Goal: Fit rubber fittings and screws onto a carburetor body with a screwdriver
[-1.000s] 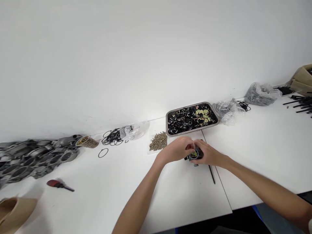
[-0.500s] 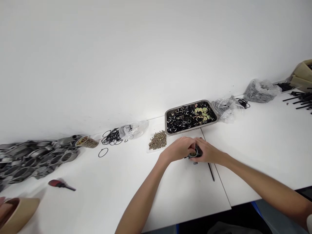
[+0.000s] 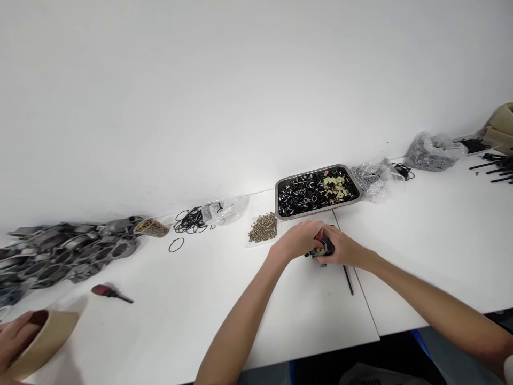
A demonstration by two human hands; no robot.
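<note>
Both my hands close around a small dark grey metal housing (image 3: 323,259) with a round opening, held just above the white table. My left hand (image 3: 301,239) curls over it from the left, thumb and fingers at the opening, where something yellowish shows inside. From the right, my right hand (image 3: 341,247) wraps its outer side. The fingers cover most of the part, so its full shape is hidden. A thin dark rod (image 3: 348,280) lies on the table beneath my right hand. Behind my hands stands a metal tray (image 3: 277,206) of black and yellowish small parts.
Small brassy screws (image 3: 263,228) lie on a white tray. Black rings (image 3: 191,220), a cup of small parts (image 3: 151,228) and grey castings (image 3: 60,251) stretch leftward. A red-handled screwdriver (image 3: 109,292) lies near another person's hand (image 3: 16,337) in a tan box (image 3: 54,342). Plastic bags (image 3: 433,151) stand right.
The view has shifted slightly, so table items sit further right. My hands stay around the housing; yellow shows more clearly in its opening. The other person's hand and tan box show more.
</note>
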